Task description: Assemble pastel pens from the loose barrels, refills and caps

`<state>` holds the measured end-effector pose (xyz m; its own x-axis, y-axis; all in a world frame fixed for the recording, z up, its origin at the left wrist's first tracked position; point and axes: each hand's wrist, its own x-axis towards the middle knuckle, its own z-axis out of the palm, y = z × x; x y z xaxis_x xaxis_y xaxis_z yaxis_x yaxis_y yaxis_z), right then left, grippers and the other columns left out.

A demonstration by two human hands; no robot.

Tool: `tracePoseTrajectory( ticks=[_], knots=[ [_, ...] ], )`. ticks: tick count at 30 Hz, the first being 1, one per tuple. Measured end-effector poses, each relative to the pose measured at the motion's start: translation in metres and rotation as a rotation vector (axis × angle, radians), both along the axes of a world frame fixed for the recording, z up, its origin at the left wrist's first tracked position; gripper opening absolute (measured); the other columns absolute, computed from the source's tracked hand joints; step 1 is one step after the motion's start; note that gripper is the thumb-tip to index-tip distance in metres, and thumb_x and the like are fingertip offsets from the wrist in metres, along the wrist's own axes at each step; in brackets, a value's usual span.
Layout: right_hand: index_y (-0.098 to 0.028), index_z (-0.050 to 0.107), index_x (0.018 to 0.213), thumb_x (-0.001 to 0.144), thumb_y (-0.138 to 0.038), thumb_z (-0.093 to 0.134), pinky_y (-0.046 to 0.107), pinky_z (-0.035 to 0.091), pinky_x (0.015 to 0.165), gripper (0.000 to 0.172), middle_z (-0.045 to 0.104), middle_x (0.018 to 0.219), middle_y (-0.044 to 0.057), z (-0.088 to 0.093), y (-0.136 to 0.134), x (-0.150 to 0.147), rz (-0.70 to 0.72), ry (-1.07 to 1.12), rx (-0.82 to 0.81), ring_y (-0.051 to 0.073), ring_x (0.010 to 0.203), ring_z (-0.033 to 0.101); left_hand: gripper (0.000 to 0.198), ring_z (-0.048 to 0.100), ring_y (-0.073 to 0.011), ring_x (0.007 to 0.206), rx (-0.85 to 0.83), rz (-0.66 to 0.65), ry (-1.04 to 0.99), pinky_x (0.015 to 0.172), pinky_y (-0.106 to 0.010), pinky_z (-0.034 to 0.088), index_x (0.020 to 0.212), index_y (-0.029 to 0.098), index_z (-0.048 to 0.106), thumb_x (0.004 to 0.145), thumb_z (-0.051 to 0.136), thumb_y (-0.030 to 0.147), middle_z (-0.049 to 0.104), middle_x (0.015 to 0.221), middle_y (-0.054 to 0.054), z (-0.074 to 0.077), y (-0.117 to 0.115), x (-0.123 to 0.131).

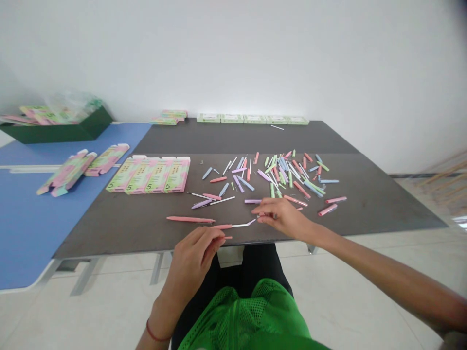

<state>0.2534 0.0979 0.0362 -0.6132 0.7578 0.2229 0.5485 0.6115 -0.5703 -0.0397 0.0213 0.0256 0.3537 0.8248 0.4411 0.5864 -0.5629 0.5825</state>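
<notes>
Pinching a thin white pen refill [242,224] narrowly in my right hand [280,217], I grip a short pink piece [228,237] in my left hand [193,262], working clear of the scattered pens [288,177].

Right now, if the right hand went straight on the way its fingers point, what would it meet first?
Probably the white refill of the purple pen, left of the right hand; depth is hard to judge here.

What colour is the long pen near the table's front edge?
The pen is salmon pink; the head view shows it best.
</notes>
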Motion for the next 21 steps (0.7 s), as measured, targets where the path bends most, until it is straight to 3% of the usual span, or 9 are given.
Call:
tracePoseTrajectory(
  ticks=[3, 6, 12, 17, 21],
  knots=[
    [-0.016, 0.078, 0.111, 0.101, -0.017, 0.061, 0.031, 0.047, 0.074, 0.021, 0.070, 0.092, 0.010, -0.012, -0.002, -0.006, 0.082, -0.200, 0.108, 0.021, 0.084, 0.066, 0.007, 0.071, -0.0177, 0.097, 0.001, -0.008, 0.002, 0.088, -0.028, 0.052, 0.105, 0.022, 0.067, 0.104, 0.060, 0.022, 0.074, 0.100, -0.004, -0.002, -0.004, -0.001],
    [-0.016, 0.079, 0.100, 0.103, -0.019, 0.057, 0.032, 0.045, 0.075, 0.023, 0.070, 0.091, 0.010, -0.015, 0.001, -0.013, 0.107, -0.337, 0.160, 0.022, 0.085, 0.065, 0.007, 0.070, -0.0170, 0.094, 0.003, -0.006, 0.011, 0.086, -0.028, 0.052, 0.105, 0.022, 0.067, 0.104, 0.060, 0.022, 0.074, 0.099, -0.003, -0.001, -0.007, -0.001],
    [-0.014, 0.076, 0.093, 0.103, -0.016, 0.054, 0.034, 0.048, 0.079, 0.024, 0.072, 0.094, 0.012, -0.017, 0.016, -0.010, 0.061, -0.403, 0.213, 0.025, 0.090, 0.065, 0.008, 0.071, -0.0175, 0.091, 0.003, 0.060, 0.020, 0.083, -0.029, 0.053, 0.105, 0.022, 0.068, 0.104, 0.061, 0.026, 0.075, 0.098, -0.003, 0.001, -0.009, -0.007],
    [-0.016, 0.077, 0.108, 0.104, -0.023, 0.057, 0.038, 0.052, 0.080, 0.022, 0.076, 0.099, 0.014, -0.016, 0.020, -0.005, -0.042, -0.172, 0.260, 0.026, 0.091, 0.069, 0.009, 0.073, -0.0181, 0.090, -0.020, 0.102, -0.011, 0.083, -0.029, 0.056, 0.103, 0.022, 0.070, 0.103, 0.062, 0.026, 0.077, 0.100, -0.005, -0.001, -0.008, -0.003],
    [-0.020, 0.080, 0.098, 0.103, -0.031, 0.061, 0.037, 0.055, 0.077, 0.022, 0.078, 0.094, 0.010, -0.002, 0.009, -0.008, -0.128, 0.179, 0.132, 0.023, 0.084, 0.072, 0.011, 0.074, -0.0187, 0.095, -0.005, 0.102, -0.072, 0.089, -0.030, 0.058, 0.100, 0.022, 0.073, 0.102, 0.061, 0.021, 0.079, 0.102, -0.004, 0.003, -0.006, 0.005]
  ],
)
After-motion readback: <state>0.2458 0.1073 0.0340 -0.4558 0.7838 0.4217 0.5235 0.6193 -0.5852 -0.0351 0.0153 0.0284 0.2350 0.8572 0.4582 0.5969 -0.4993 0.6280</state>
